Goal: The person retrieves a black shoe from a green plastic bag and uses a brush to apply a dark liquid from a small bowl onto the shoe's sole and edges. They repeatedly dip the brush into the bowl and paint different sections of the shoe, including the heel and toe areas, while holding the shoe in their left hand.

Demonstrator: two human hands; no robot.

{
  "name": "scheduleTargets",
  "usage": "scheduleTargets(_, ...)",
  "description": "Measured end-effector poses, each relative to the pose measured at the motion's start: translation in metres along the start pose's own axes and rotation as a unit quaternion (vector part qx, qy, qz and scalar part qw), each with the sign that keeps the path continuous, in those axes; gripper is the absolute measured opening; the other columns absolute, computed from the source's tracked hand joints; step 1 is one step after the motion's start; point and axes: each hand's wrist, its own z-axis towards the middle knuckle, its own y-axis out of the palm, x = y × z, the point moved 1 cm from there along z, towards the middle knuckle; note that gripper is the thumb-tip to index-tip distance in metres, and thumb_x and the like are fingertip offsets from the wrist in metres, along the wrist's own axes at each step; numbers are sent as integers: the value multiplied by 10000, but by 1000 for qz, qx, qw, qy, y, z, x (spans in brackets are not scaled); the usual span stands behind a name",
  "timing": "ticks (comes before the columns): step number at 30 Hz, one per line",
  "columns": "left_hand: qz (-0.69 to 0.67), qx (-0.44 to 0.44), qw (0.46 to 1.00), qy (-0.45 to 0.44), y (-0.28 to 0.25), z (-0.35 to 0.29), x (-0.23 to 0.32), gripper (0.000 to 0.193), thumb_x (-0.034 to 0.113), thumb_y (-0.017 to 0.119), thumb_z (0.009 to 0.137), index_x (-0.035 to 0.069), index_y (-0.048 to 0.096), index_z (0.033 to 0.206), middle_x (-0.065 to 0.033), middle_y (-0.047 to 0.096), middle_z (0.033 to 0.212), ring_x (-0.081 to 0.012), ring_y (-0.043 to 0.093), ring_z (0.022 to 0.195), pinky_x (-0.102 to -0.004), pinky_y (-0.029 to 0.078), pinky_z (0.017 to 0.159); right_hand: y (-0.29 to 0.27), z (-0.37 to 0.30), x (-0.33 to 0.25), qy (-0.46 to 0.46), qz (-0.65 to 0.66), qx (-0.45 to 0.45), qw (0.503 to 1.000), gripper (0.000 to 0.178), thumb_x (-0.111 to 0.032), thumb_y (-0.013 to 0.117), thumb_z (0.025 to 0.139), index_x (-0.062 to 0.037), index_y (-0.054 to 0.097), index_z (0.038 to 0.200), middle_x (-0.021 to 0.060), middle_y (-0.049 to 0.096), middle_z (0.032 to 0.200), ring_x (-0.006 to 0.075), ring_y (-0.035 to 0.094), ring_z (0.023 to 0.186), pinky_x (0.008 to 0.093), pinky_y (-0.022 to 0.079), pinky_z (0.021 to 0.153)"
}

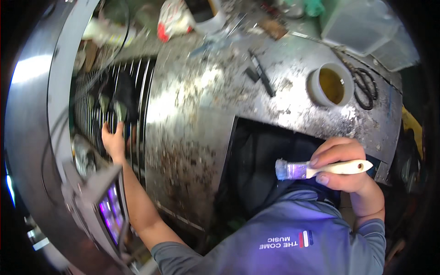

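Observation:
My right hand point(341, 158) is closed around a flat paintbrush point(339, 168) with a pale handle, held level in front of my body. Its bristles point(280, 169) point left and look whitish and coated. Stretched out to the left, my left hand point(114, 141) has its thumb and a finger apart. The fingertips reach the near end of a dark piece point(124, 94) with a pale green-grey patch, and whether they touch it I cannot tell. Another dark piece point(104, 94) lies beside it; both rest on a rack of metal bars point(145, 87).
A white tub point(315, 87) of amber liquid stands on the stained metal table point(183, 137), beside a coiled dark cord point(365, 87). A black marker point(262, 75) lies farther left. Clear plastic bins point(362, 25) stand far right. A curved metal frame point(57, 114) and a purple-lit lamp point(111, 213) flank my left arm.

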Motion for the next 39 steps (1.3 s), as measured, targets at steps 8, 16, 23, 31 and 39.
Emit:
scheduleTargets(8, 297, -291, 885, -211, -190, -212, 21, 1038, 640, 810, 727, -13, 499, 1471, -265, 632, 1366, -393, 603, 1289, -452, 457, 1088, 12, -31, 5, -72, -24, -34, 997, 242, -34, 793, 766, -17, 746, 1004, 128, 744, 908, 223, 688, 780, 331, 537, 702)
scheduleTargets(16, 127, -391, 803, -432, -220, -327, -16, 826, 508, 923, 681, -153, 667, 1107, -202, 723, 1018, -268, 734, 833, -416, 576, 594, 9, -59, -9, -86, -4, -58, 995, 287, -63, 797, 797, 15, 744, 1068, 154, 745, 971, 270, 709, 882, 348, 544, 813)
scheduleTargets(23, -144, -295, 849, -415, -223, -340, -10, 605, 331, 834, 860, -117, 631, 1213, -160, 730, 1067, -262, 728, 888, -405, 574, 796, -30, -72, -35, -136, -147, 48, 979, 276, -100, 792, 821, -1, 756, 1076, 142, 760, 998, 269, 719, 933, 364, 544, 850)
scheduleTargets(31, -721, -224, 604, -255, -142, -416, 69, 766, 519, 679, 962, 64, 437, 1527, -115, 551, 1490, -333, 552, 1333, -544, 427, 1138, -94, -25, -46, -130, -374, 167, 903, 236, -209, 780, 868, -49, 771, 1042, 121, 766, 968, 247, 748, 902, 329, 567, 827)
scheduleTargets(39, -846, -265, 369, -278, -86, -450, 200, 1042, 495, 902, 725, 112, 398, 1552, -143, 508, 1475, -395, 548, 1322, -583, 464, 1111, -92, 38, 7, 15, -584, 70, 808, 220, -322, 753, 838, -166, 794, 988, 111, 764, 917, 319, 729, 893, 428, 581, 823)
